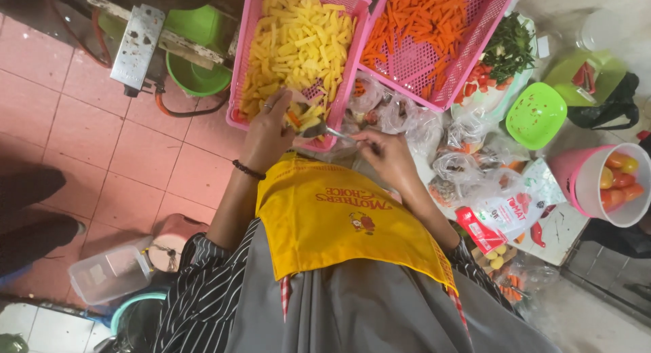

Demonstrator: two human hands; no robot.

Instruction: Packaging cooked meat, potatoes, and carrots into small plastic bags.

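While two pink baskets are counted at the frame's top, yellow sticks (pixel 298 41) in one and carrot sticks (pixel 434 21) in the other, a small bag (pixel 298 115) is gripped by the left hand (pixel 268 132) at centre; a spoon (pixel 325 131) is pinched in the right hand (pixel 390 156), its bowl touching the bag.

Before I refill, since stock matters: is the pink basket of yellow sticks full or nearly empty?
Fairly full: yellow sticks cover most of the pink basket, its mesh bottom showing only near the left hand.

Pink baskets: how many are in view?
2: one with yellow sticks by the left hand, one with orange sticks right of it. None seems hidden.
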